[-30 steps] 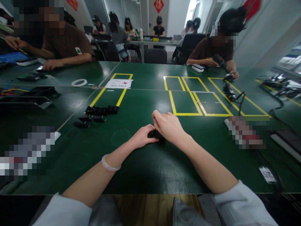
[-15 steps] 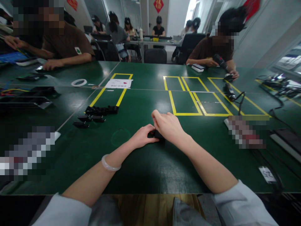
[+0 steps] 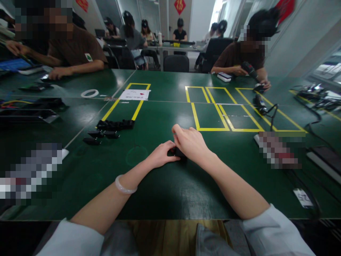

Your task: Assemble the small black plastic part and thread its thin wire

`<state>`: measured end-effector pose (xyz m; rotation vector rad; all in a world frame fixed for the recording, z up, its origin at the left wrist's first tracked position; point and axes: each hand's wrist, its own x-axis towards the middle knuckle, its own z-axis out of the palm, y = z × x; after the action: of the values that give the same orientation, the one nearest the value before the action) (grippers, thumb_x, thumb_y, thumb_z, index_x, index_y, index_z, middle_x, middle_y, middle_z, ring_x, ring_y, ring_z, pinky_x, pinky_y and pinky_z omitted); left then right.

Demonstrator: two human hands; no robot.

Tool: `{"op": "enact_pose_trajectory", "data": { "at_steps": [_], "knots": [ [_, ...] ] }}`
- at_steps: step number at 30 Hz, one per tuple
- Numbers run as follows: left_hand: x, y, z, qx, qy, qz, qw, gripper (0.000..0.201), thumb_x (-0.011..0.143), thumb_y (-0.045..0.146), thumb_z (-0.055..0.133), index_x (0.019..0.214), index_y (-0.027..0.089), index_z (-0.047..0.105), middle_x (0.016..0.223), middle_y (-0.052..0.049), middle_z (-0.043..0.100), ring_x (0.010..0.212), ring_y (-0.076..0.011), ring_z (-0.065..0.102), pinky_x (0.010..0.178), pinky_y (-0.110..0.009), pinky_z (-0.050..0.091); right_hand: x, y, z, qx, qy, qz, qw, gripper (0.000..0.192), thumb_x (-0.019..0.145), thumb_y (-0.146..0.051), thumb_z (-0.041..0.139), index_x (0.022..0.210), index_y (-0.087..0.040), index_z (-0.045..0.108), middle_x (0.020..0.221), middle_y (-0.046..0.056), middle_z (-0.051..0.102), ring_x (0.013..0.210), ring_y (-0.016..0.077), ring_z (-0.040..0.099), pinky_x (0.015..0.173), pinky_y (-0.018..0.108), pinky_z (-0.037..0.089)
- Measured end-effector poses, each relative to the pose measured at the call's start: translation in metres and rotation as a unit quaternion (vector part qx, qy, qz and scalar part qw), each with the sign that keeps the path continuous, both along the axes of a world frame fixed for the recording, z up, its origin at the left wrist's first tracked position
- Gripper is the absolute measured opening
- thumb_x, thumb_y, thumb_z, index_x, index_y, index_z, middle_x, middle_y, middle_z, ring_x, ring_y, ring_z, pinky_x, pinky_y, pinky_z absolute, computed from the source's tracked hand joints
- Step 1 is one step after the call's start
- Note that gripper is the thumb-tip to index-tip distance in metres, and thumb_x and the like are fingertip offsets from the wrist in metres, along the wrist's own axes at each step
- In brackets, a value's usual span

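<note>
In the middle of the green table (image 3: 160, 192), both hands meet over a small black part (image 3: 180, 153) that is mostly covered. My left hand (image 3: 161, 155) grips its left side between thumb and fingers. Curled above it, my right hand (image 3: 190, 142) has its fingers bent down out of sight, so what they pinch, if anything, is hidden. A row of black parts (image 3: 114, 124) lies to the left, with several single black pieces (image 3: 103, 134) in front of it.
Yellow tape (image 3: 213, 129) marks boxes on the table. A white tape roll (image 3: 90, 93) and a paper sheet (image 3: 134, 94) lie farther back. Cables (image 3: 317, 96) are at the right. Two co-workers sit across the table, one holding a dark power tool (image 3: 249, 70).
</note>
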<state>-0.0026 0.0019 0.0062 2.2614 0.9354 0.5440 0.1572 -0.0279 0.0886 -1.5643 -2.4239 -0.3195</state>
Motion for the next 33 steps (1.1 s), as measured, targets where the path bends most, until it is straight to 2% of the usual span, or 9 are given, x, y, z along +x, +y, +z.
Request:
{"op": "enact_pose_trajectory", "data": {
  "at_steps": [3, 7, 12, 16, 22, 25, 29, 33],
  "knots": [
    [-0.0002, 0.0003, -0.0007, -0.001, -0.004, -0.003, 1.0, 0.032, 0.076, 0.04, 0.07, 0.097, 0.018, 0.061, 0.095, -0.005, 0.063, 0.089, -0.0231, 0.059, 0.08, -0.034, 0.047, 0.0004, -0.0013, 0.0016, 0.0, 0.0, 0.002, 1.0, 0.016, 0.093, -0.022, 0.034, 0.1, -0.019, 0.049, 0.078, 0.001, 0.069, 0.064, 0.0149, 0.059, 0.062, 0.028, 0.024],
    [-0.0003, -0.0005, -0.0013, -0.004, -0.013, -0.005, 1.0, 0.033, 0.076, 0.038, 0.07, 0.101, 0.018, 0.062, 0.103, -0.005, 0.063, 0.094, -0.024, 0.059, 0.083, -0.035, 0.047, 0.0009, -0.0004, 0.0024, -0.003, -0.005, 0.007, 1.0, 0.024, 0.097, -0.035, 0.031, 0.097, -0.019, 0.049, 0.075, 0.002, 0.069, 0.064, 0.0155, 0.06, 0.062, 0.028, 0.024],
    [0.0, -0.0008, 0.0001, -0.01, -0.002, 0.004, 1.0, 0.038, 0.075, 0.038, 0.071, 0.105, 0.018, 0.06, 0.094, -0.005, 0.062, 0.086, -0.0223, 0.059, 0.079, -0.034, 0.047, -0.0006, 0.0013, 0.0002, -0.018, -0.013, -0.004, 1.0, 0.024, 0.097, -0.026, 0.026, 0.101, -0.019, 0.049, 0.076, 0.003, 0.07, 0.065, 0.0145, 0.06, 0.063, 0.029, 0.023],
    [-0.0002, 0.0001, -0.0005, -0.01, -0.003, 0.002, 1.0, 0.036, 0.075, 0.039, 0.071, 0.101, 0.018, 0.061, 0.097, -0.005, 0.062, 0.09, -0.0238, 0.059, 0.082, -0.036, 0.047, -0.0015, -0.0002, 0.0012, -0.022, -0.003, -0.002, 1.0, 0.022, 0.094, -0.021, 0.029, 0.106, -0.018, 0.048, 0.079, 0.002, 0.07, 0.065, 0.0149, 0.06, 0.063, 0.029, 0.025],
    [0.0006, -0.0001, -0.0016, -0.008, -0.008, -0.005, 1.0, 0.037, 0.077, 0.039, 0.07, 0.105, 0.018, 0.06, 0.108, -0.006, 0.062, 0.098, -0.0253, 0.058, 0.088, -0.038, 0.046, 0.0, -0.0016, 0.0032, -0.012, 0.001, 0.008, 1.0, 0.02, 0.096, -0.028, 0.032, 0.101, -0.019, 0.049, 0.077, 0.002, 0.069, 0.065, 0.0149, 0.061, 0.063, 0.029, 0.024],
    [0.0007, -0.0004, -0.0009, -0.013, -0.005, -0.005, 1.0, 0.035, 0.077, 0.039, 0.07, 0.103, 0.018, 0.061, 0.103, -0.006, 0.063, 0.094, -0.0242, 0.059, 0.085, -0.037, 0.046, 0.0002, -0.0006, 0.0023, -0.016, -0.006, 0.006, 1.0, 0.025, 0.098, -0.034, 0.029, 0.098, -0.02, 0.049, 0.076, 0.002, 0.069, 0.065, 0.0149, 0.061, 0.063, 0.029, 0.024],
    [-0.0001, 0.0001, -0.0013, -0.007, -0.002, 0.003, 1.0, 0.038, 0.075, 0.04, 0.071, 0.103, 0.017, 0.06, 0.095, -0.005, 0.063, 0.087, -0.0225, 0.06, 0.079, -0.034, 0.048, -0.001, 0.0001, 0.0011, -0.018, -0.009, -0.005, 1.0, 0.023, 0.096, -0.025, 0.028, 0.1, -0.019, 0.05, 0.077, 0.003, 0.07, 0.065, 0.0144, 0.06, 0.063, 0.029, 0.023],
    [-0.0007, 0.0007, -0.0023, 0.001, 0.001, 0.0, 1.0, 0.034, 0.076, 0.041, 0.07, 0.097, 0.017, 0.061, 0.095, -0.005, 0.063, 0.089, -0.0234, 0.059, 0.081, -0.035, 0.047, -0.0013, -0.0011, 0.0024, -0.016, -0.001, -0.006, 1.0, 0.019, 0.094, -0.023, 0.031, 0.102, -0.018, 0.049, 0.079, 0.003, 0.07, 0.066, 0.0147, 0.06, 0.063, 0.029, 0.025]
  ]
}}
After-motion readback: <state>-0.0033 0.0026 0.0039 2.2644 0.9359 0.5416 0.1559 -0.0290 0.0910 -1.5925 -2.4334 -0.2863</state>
